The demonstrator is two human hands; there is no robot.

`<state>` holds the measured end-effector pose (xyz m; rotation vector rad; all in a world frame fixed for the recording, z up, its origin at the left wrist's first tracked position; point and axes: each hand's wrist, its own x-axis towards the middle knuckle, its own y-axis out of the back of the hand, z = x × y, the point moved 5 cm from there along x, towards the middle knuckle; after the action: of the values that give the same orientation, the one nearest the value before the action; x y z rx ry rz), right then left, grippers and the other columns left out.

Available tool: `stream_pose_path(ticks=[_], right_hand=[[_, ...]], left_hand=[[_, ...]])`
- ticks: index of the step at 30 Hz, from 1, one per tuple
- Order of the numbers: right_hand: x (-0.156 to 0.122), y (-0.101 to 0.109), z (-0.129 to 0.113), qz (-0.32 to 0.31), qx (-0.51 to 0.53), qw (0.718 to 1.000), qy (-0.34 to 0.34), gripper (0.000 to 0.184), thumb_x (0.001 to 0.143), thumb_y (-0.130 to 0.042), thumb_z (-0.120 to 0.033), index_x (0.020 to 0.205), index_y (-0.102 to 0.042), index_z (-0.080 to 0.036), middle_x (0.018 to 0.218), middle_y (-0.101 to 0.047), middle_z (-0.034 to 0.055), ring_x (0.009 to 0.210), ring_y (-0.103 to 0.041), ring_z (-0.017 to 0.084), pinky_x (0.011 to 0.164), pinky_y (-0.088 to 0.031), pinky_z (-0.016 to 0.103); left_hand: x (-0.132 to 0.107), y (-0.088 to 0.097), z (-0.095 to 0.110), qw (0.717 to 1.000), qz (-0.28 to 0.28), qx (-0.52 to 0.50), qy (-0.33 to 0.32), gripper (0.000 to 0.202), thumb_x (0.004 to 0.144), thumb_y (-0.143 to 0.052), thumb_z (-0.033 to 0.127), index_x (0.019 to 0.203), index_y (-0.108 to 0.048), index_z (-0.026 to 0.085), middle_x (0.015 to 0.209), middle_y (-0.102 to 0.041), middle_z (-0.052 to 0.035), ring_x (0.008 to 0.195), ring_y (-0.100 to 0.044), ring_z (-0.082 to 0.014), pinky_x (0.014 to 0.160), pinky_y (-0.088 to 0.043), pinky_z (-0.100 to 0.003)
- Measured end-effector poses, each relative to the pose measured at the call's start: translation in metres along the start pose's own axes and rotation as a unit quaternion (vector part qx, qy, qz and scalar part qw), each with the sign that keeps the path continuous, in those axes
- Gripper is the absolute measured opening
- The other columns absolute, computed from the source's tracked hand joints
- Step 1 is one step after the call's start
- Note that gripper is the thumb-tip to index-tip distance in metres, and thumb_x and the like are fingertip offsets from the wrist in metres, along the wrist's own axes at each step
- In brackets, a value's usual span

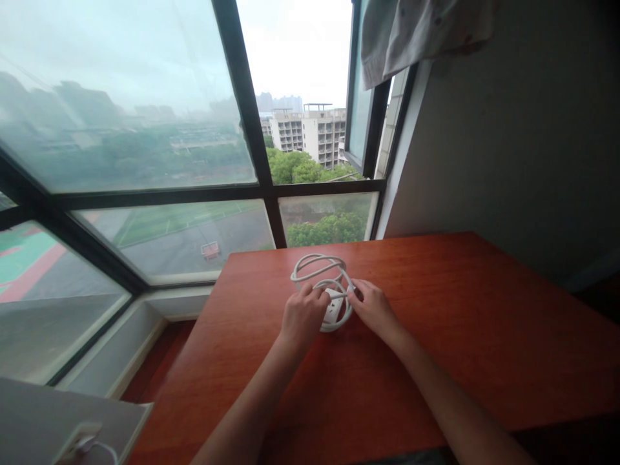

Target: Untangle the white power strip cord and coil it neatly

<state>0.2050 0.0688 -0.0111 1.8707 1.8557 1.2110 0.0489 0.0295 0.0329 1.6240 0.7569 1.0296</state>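
Observation:
A white power strip [333, 309] with its white cable [320, 266] coiled in loops lies on a reddish-brown wooden table [460, 323]. My left hand [303, 316] rests on the strip's left side with fingers curled around the cable. My right hand [374, 309] sits on the right side, fingertips pinched on the cable near the strip. Part of the strip is hidden under both hands.
Large windows with dark frames [252, 129] stand behind and left of the table. A grey wall [523, 142] lies to the right, with cloth [416, 32] hanging at the top. A white wall socket with a plug [80, 442] sits at the lower left.

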Motion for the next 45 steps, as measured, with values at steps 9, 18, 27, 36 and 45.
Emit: stream_pose_path(ticks=[9,18,27,36,45], right_hand=[[-0.005,-0.003,-0.017,-0.033,-0.219,0.974,-0.040,0.022,0.091,-0.042,-0.019,0.105,-0.059,-0.014,0.107,-0.065,0.0129,0.093,-0.063,0.021,0.077,-0.043,0.026],[0.001,0.012,0.011,0.003,-0.038,0.997,-0.062,0.024,0.090,-0.043,-0.027,0.089,-0.066,-0.021,0.084,-0.072,0.0068,0.080,-0.066,0.022,0.070,-0.045,0.028],[0.003,0.008,0.028,0.012,0.119,0.989,-0.089,0.026,0.086,-0.047,-0.033,0.096,-0.067,-0.021,0.089,-0.073,0.0062,0.081,-0.067,0.022,0.074,-0.051,0.032],[0.006,-0.002,0.042,0.005,0.286,0.949,-0.134,0.028,0.083,-0.052,-0.039,0.097,-0.066,-0.019,0.094,-0.073,0.0076,0.085,-0.069,0.023,0.075,-0.055,0.036],[0.005,0.001,0.035,-0.023,0.391,0.901,-0.186,0.027,0.076,-0.060,-0.040,0.088,-0.063,-0.016,0.078,-0.070,0.0055,0.060,-0.063,0.015,0.056,-0.054,0.027]], left_hand=[[-0.001,-0.004,0.006,1.000,-0.020,-0.002,0.007,0.017,0.089,-0.050,0.016,0.091,-0.067,0.018,0.088,-0.067,-0.0093,0.086,-0.057,-0.0242,0.062,-0.045,-0.029],[-0.001,-0.004,-0.002,0.999,-0.013,-0.034,-0.009,0.017,0.090,-0.049,0.017,0.089,-0.066,0.020,0.089,-0.068,-0.0090,0.085,-0.055,-0.0235,0.064,-0.045,-0.030],[-0.002,-0.003,-0.002,0.998,0.006,-0.051,-0.023,0.017,0.091,-0.048,0.020,0.094,-0.065,0.021,0.088,-0.067,-0.0087,0.087,-0.054,-0.0232,0.063,-0.043,-0.029],[-0.005,-0.003,-0.019,0.997,0.027,-0.068,0.000,0.022,0.095,-0.044,0.029,0.086,-0.062,0.021,0.080,-0.066,-0.0053,0.083,-0.053,-0.0209,0.063,-0.039,-0.027],[-0.014,0.010,-0.048,0.945,0.214,-0.239,0.063,0.023,0.095,-0.040,0.030,0.080,-0.054,0.020,0.076,-0.059,-0.0040,0.077,-0.053,-0.0169,0.068,-0.042,-0.026]])
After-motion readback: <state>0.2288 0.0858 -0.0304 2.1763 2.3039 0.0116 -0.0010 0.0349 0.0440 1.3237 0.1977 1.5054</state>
